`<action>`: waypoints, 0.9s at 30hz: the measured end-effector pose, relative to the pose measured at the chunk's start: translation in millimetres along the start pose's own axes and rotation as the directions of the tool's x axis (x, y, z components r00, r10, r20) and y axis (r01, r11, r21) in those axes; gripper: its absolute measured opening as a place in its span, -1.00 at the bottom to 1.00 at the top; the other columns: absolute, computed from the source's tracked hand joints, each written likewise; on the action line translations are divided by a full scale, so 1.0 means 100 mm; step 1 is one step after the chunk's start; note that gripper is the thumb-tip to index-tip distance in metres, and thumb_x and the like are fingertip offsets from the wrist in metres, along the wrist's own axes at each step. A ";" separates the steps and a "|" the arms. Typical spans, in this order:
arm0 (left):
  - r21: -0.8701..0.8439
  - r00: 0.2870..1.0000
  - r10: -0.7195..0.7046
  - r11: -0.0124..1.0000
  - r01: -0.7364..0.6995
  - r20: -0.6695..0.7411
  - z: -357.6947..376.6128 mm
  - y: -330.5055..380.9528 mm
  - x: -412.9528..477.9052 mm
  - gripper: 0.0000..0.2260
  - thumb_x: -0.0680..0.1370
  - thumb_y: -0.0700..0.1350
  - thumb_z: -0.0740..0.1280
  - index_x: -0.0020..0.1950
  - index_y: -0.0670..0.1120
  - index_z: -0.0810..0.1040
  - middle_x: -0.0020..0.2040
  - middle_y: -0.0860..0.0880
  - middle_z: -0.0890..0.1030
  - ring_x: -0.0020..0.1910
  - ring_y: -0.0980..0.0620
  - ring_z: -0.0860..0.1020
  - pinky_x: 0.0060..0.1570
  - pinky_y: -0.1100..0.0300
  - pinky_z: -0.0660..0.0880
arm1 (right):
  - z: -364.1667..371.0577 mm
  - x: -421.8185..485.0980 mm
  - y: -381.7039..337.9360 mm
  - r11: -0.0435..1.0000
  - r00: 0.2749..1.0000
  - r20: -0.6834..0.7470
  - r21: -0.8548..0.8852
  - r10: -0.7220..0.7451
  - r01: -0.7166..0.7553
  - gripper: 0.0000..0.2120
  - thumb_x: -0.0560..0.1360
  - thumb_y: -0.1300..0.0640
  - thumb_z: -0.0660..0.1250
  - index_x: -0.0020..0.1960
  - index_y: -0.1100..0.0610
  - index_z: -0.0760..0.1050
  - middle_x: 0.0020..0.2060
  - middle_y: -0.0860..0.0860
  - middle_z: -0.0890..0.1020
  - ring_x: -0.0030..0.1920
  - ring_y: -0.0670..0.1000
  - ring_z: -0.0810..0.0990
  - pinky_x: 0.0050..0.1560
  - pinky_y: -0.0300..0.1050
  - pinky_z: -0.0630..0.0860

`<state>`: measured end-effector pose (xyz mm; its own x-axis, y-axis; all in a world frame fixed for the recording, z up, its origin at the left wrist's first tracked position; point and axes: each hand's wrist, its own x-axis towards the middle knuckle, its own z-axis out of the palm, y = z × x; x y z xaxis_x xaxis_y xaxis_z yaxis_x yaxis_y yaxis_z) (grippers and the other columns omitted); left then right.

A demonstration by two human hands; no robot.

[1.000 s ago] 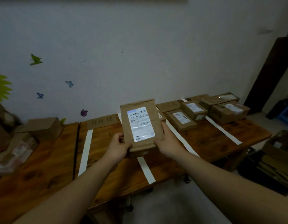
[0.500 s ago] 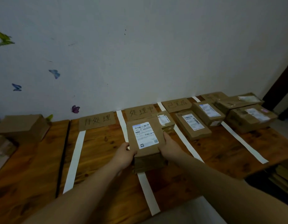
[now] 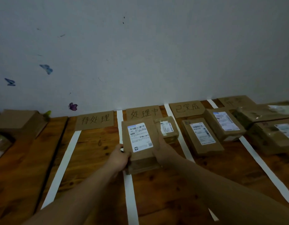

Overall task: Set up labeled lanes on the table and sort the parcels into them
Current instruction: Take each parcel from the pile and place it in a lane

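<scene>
The brown parcel (image 3: 139,143), label up, is gripped at its near sides by the left hand (image 3: 120,157) and the right hand (image 3: 162,151). It sits over a white tape strip (image 3: 130,192), in front of the middle lane card (image 3: 143,112). A smaller parcel (image 3: 167,129) lies just beyond it on the wooden surface (image 3: 91,159).

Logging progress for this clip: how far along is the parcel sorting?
Done: tape strips and cardboard labels mark the lanes; sorted parcels lie in three lanes. In hand: left hand and right hand grip one parcel over the second lane. Left: setting it down, and the boxes at the table's left end.
</scene>
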<state>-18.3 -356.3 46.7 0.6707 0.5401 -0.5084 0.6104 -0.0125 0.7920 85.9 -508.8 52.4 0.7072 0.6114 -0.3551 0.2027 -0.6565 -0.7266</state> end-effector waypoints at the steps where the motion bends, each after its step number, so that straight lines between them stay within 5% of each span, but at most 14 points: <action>1: 0.010 1.000 -0.005 1.000 0.005 -0.013 0.02 -0.01 0.02 -0.64 0.59 -0.19 0.21 0.38 -0.05 0.26 -0.06 0.03 0.51 -0.13 0.03 0.55 -0.28 0.14 0.55 | 0.01 0.00 0.01 0.999 0.999 0.025 -0.002 -0.035 0.035 -0.35 0.61 0.19 0.16 0.54 0.06 -0.16 0.38 0.10 0.38 0.31 0.09 0.43 0.23 -0.12 0.41; 5: 0.047 0.999 -0.030 0.998 0.032 -0.026 0.08 -0.08 0.08 -0.60 0.57 -0.25 0.24 0.39 -0.09 0.25 0.08 -0.05 0.52 -0.11 0.01 0.57 -0.17 0.09 0.59 | 0.08 0.01 0.09 0.989 0.991 0.054 -0.072 -0.124 0.128 -0.34 0.61 0.17 0.14 0.56 0.03 -0.17 0.40 0.16 0.35 0.33 0.14 0.41 0.32 0.01 0.39; 10: 0.124 0.999 -0.004 0.992 0.010 -0.048 0.11 -0.21 0.13 -0.56 0.55 -0.28 0.26 0.40 -0.10 0.26 0.10 -0.03 0.51 -0.21 0.14 0.52 -0.41 0.32 0.48 | 0.14 0.02 0.13 0.974 0.987 0.083 -0.171 -0.134 0.147 -0.31 0.61 0.12 0.15 0.56 0.02 -0.22 0.43 0.17 0.27 0.33 0.13 0.38 0.30 0.01 0.41; 17: 0.127 0.999 0.008 0.992 -0.003 -0.037 0.02 -0.24 0.20 -0.55 0.53 -0.27 0.30 0.39 -0.08 0.30 0.12 -0.06 0.54 0.01 -0.01 0.55 -0.07 0.10 0.57 | 0.18 0.06 0.13 0.987 0.993 0.077 -0.126 -0.090 0.100 -0.35 0.60 0.17 0.16 0.56 -0.01 -0.12 0.41 0.12 0.33 0.34 0.11 0.38 0.31 0.02 0.41; 22: 0.153 0.999 0.038 0.987 -0.043 0.034 0.16 -0.20 0.24 -0.59 0.55 -0.24 0.27 0.38 -0.06 0.29 -0.09 0.08 0.48 -0.15 0.04 0.57 -0.27 0.17 0.59 | 0.05 0.13 0.17 0.986 0.999 0.048 -0.165 -0.011 0.019 -0.44 0.59 0.18 0.19 0.52 0.02 0.06 0.41 0.16 0.29 0.35 0.14 0.37 0.30 0.08 0.42; 27: 0.189 0.996 0.082 0.978 -0.088 0.039 0.13 -0.18 0.30 -0.57 0.57 -0.22 0.25 0.43 -0.06 0.26 0.00 0.03 0.47 -0.07 0.03 0.54 -0.30 0.27 0.53 | 0.10 0.16 0.13 0.976 0.997 0.063 -0.216 0.050 -0.035 -0.31 0.59 0.14 0.20 0.57 0.02 -0.14 0.47 0.19 0.15 0.38 0.17 0.31 0.34 0.04 0.37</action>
<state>-3.5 -351.2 12.5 0.7345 0.5041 -0.4543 0.6174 -0.2187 0.7556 92.8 -502.8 31.7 0.6722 0.6046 -0.4273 0.3191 -0.7574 -0.5697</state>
